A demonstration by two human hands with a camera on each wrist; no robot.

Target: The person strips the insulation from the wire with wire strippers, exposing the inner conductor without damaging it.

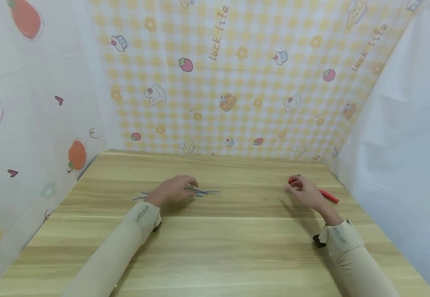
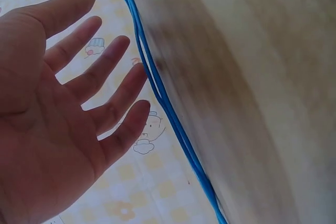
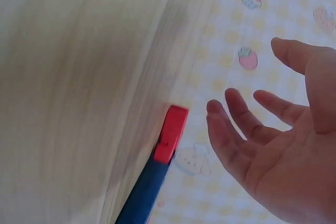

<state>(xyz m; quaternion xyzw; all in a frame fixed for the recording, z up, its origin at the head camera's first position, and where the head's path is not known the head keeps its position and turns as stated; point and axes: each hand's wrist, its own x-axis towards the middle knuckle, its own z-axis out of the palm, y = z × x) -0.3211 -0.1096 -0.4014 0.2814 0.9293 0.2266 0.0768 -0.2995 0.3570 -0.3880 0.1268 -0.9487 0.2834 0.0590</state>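
Note:
Several thin blue wires (image 1: 212, 192) lie on the wooden table, left of the middle. Above them is my left hand (image 1: 174, 189), its fingers spread and slightly bent. In the left wrist view, the blue wires (image 2: 157, 85) run past the fingertips, and the palm holds nothing. At the right, my right hand (image 1: 305, 193) hovers over a red and dark blue tool (image 1: 329, 196), partly hidden by the hand. The right wrist view shows the tool's red end (image 3: 172, 132) apart from the loosely bent fingers. Its exact kind cannot be told.
The wood-grain table (image 1: 215, 255) extends toward me between both forearms. A yellow checked cloth (image 1: 207, 90) stands along its back edge. Printed white sheeting (image 1: 40, 123) borders the left side, and plain white sheeting (image 1: 404, 123) the right.

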